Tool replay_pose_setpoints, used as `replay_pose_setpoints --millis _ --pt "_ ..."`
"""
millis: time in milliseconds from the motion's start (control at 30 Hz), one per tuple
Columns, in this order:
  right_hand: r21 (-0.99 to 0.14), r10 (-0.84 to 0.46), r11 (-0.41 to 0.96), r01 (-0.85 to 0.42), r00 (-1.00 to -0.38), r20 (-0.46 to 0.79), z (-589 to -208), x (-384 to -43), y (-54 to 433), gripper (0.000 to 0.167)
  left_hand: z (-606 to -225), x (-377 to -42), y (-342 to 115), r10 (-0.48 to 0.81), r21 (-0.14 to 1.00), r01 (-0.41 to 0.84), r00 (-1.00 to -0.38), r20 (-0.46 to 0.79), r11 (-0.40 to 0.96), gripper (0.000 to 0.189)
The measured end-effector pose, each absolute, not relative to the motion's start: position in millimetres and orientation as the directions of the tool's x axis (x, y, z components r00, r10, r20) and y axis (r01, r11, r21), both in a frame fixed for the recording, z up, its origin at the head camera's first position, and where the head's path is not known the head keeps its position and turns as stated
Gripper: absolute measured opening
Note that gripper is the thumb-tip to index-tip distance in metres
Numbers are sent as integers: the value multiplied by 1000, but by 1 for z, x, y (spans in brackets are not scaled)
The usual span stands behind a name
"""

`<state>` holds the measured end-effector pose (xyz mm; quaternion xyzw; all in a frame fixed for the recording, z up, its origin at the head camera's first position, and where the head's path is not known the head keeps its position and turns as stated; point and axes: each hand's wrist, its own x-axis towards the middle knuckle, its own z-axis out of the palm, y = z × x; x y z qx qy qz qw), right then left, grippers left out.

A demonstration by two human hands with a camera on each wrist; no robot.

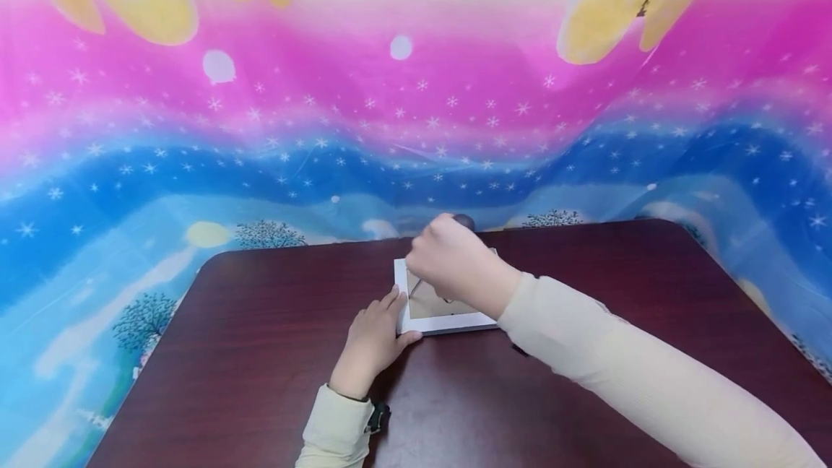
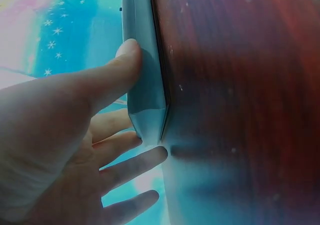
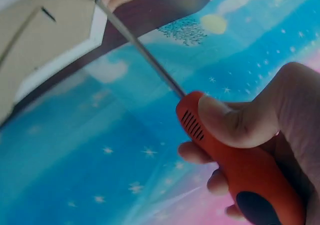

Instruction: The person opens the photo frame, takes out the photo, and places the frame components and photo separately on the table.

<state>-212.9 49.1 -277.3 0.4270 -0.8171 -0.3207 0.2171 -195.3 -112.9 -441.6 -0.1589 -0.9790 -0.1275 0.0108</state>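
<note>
The right hand (image 1: 458,258) is wrapped around the screwdriver (image 3: 240,167), its fingers curled about the handle and the thumb laid along the upper part of the grip. The handle is red-orange with a dark inset; the metal shaft (image 3: 142,50) projects from the thumb side of the fist and slants down toward the left hand.

The left hand (image 1: 373,331) is spread, with its fingers nearly straight. Its thumb bears on the near side wall of the white frame (image 1: 448,324), and the other fingers extend along and past the left side at the corner. The hand is not wrapped around the frame.

The frame lies flat directly beneath the right hand and just right of the left hand. Its tan panel (image 1: 425,309) faces up inside the white border. The shaft tip is at the panel's edge beside the border, on the left-hand side; whether it is inserted under anything cannot be determined. A short dark piece (image 3: 48,14) is located on the panel, apart from the tip.

A black strap (image 1: 377,417) is fitted behind the left hand, at the cuff. Light sleeves (image 1: 611,345) cover both forearms. The dark red-brown table (image 1: 279,323) extends around both hands. Beyond them hangs a pink and blue backdrop (image 1: 364,157) printed with snowflakes and trees.
</note>
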Motion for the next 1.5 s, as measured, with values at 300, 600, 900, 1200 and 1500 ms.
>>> replay_pose_setpoints --millis 300,600,900,1200,1500 --pt "344 -711 704 -622 -613 344 -316 -218 115 27 -440 -194 -112 288 246 298 -955 75 922 71" --pt "279 -691 711 -646 -567 447 -339 -218 142 26 -442 -193 -111 289 282 293 -956 54 914 71" --pt "298 -708 696 -653 -556 436 -333 -219 138 27 -440 -193 -111 284 282 286 -957 50 916 71" --pt "663 -876 461 -590 -422 233 -297 -215 93 14 -440 -197 -118 313 350 320 -946 79 880 66" --pt "849 -945 165 -502 -328 -10 -279 -204 46 7 -444 -198 -121 336 366 341 -938 80 866 65"
